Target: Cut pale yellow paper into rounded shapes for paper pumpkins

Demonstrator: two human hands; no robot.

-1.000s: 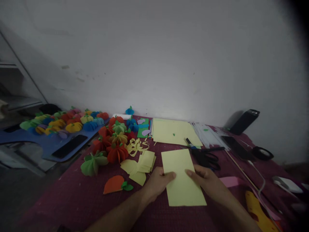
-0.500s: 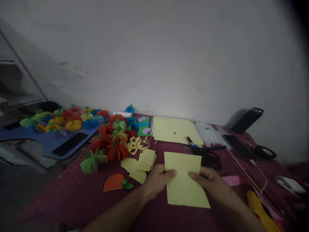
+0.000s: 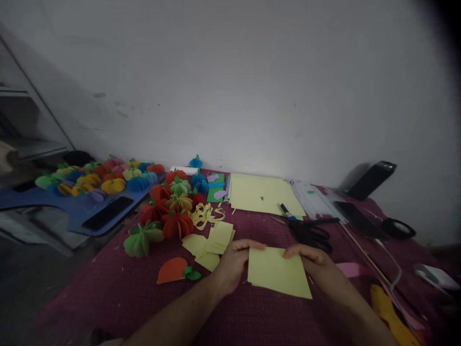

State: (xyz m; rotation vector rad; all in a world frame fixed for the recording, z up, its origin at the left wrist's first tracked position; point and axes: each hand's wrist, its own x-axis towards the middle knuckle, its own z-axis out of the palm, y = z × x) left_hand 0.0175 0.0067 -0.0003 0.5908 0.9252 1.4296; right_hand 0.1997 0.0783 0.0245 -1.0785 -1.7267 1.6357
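Note:
A folded sheet of pale yellow paper (image 3: 279,274) is held over the maroon cloth, its fold along the top edge. My left hand (image 3: 236,262) pinches its upper left corner, thumb on top. Near the upper right, my right hand (image 3: 313,262) grips it between thumb and fingers. Just left of my left hand lie cut yellow paper pieces (image 3: 219,236), partly overlapping. A flat orange paper pumpkin shape (image 3: 173,270) with a green leaf sits farther left. Black-handled scissors (image 3: 311,235) rest beyond my right hand.
Colourful paper pumpkins (image 3: 177,223) crowd the left side and a blue table (image 3: 77,218). A stack of yellow sheets (image 3: 264,194) lies by the wall. At right are a black bottle (image 3: 372,180), tape roll (image 3: 398,228), cable and yellow tool (image 3: 389,315).
The yellow sheet, upright and unfolded before, is now folded over to about half its height. Both hands have moved to its top fold and still hold it.

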